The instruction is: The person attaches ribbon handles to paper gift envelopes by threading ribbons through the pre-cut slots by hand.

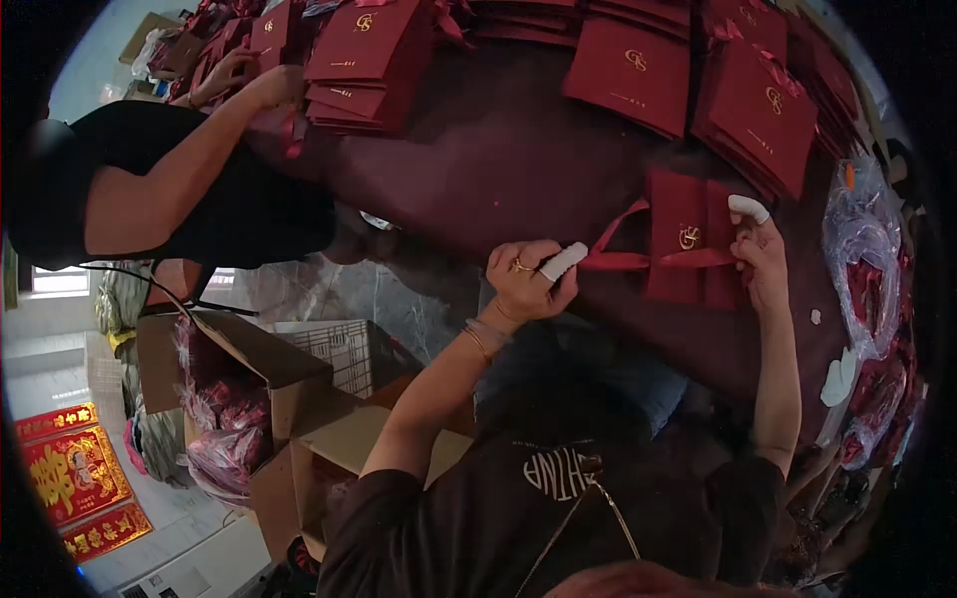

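While the left hand (pixel 528 283) pinches a shiny red ribbon (pixel 616 261), the flat dark-red rectangular pouch (pixel 688 224) sits right of it, lengthwise away, against the right hand's (pixel 766 261) half-curled fingers, grip kinda unclear.

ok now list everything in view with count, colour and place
table: one, dark red, centre
front bag: one, red, near side of table
ribbon: count unclear, red, on front bag
stacked bags: several piles, red, table's far side
carton: at least one, brown, lower left
plastic wrapping: several pieces, clear, far right and in carton
prints: three, red and gold, far lower left
co-worker: one, black top, upper left
shirt: one, dark, bottom centre
left hand: one, white finger cover, at the ribbon
right hand: one, white finger cover, at front bag's right edge
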Tool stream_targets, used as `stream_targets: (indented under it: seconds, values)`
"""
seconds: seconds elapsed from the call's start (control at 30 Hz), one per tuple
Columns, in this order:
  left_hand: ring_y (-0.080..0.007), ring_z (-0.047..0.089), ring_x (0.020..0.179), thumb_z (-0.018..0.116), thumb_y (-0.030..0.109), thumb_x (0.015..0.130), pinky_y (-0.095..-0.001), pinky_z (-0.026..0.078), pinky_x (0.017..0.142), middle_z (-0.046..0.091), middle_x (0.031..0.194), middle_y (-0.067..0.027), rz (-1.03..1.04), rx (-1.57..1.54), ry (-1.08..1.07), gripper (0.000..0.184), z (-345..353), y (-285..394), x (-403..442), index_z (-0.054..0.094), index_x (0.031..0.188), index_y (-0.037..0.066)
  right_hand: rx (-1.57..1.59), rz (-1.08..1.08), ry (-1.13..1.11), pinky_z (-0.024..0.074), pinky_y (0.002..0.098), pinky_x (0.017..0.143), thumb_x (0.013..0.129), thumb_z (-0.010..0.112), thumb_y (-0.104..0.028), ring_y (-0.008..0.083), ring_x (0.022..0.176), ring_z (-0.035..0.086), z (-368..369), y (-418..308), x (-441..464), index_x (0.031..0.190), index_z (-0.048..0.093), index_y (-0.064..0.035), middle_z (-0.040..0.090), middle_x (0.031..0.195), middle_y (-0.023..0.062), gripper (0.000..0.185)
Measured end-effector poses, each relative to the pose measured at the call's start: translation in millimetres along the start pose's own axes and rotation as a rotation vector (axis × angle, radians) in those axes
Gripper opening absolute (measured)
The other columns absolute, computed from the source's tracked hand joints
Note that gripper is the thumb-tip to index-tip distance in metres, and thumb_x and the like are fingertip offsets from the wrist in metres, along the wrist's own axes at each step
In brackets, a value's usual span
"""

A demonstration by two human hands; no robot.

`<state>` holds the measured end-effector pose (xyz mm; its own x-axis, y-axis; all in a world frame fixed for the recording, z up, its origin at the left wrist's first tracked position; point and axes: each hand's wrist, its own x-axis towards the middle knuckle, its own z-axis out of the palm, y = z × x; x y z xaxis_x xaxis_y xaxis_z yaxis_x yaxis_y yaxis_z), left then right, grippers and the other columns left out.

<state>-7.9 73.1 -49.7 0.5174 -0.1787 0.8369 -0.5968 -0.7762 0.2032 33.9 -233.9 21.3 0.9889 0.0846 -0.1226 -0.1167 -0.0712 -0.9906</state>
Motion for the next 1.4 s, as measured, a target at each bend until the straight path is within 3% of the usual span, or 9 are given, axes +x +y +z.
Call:
stream_targets:
  seconds: [0.6, 0.67, 0.8, 0.83, 1.4]
  values:
    - [-0.0156, 0.052, 0.069, 0.061, 0.017, 0.073, -0.0294, 0.037, 0.064, 0.055, 0.084, 0.0020, -0.034, -0.014, -0.024, 0.023, 2, 1, -1, 0.068, 0.095, 0.019, 0.035, -0.017, 0.000, 0.0373, 0.0169, 0.056, 0.071, 0.048, 0.004, 0.0034, 0.067, 0.043, -5, 5, 2, 0.115, 0.052, -0.0077, 0.048, 0.100, -0.0027, 0.045]
    - [-0.0144, 0.053, 0.068, 0.063, 0.021, 0.066, -0.0268, 0.039, 0.063, 0.054, 0.081, 0.0037, -0.021, 0.039, -0.002, 0.022, -1, 2, 0, 0.068, 0.088, 0.019, 0.017, -0.010, -0.009, 0.0370, 0.0169, 0.056, 0.071, 0.048, 0.004, 0.0035, 0.067, 0.043, -2, 7, 1, 0.115, 0.052, -0.0078, 0.048, 0.100, -0.0028, 0.045]
    - [-0.0143, 0.055, 0.071, 0.064, 0.020, 0.066, -0.0272, 0.040, 0.064, 0.054, 0.080, 0.0041, -0.023, 0.015, -0.014, 0.023, 0, 1, 0, 0.068, 0.089, 0.019, 0.048, -0.034, 0.019, 0.0367, 0.0167, 0.056, 0.070, 0.048, 0.005, 0.0032, 0.069, 0.044, -4, 3, -1, 0.115, 0.052, -0.0075, 0.048, 0.102, -0.0022, 0.047]
    - [-0.0157, 0.055, 0.068, 0.062, 0.019, 0.072, -0.0301, 0.038, 0.065, 0.056, 0.084, 0.0021, -0.014, -0.036, -0.002, 0.022, 3, 0, -4, 0.067, 0.094, 0.018, 0.048, -0.018, 0.036, 0.0367, 0.0167, 0.056, 0.070, 0.048, 0.004, 0.0032, 0.068, 0.043, -3, 2, -2, 0.116, 0.051, -0.0068, 0.048, 0.102, -0.0019, 0.047]
    - [-0.0154, 0.053, 0.068, 0.061, 0.020, 0.073, -0.0291, 0.037, 0.061, 0.056, 0.082, 0.0034, -0.002, -0.001, 0.030, 0.022, 3, 1, -4, 0.068, 0.095, 0.018, 0.099, -0.045, 0.044, 0.0374, 0.0166, 0.055, 0.070, 0.049, 0.003, 0.0030, 0.065, 0.041, -3, 7, 3, 0.116, 0.051, -0.0079, 0.048, 0.101, -0.0034, 0.047]
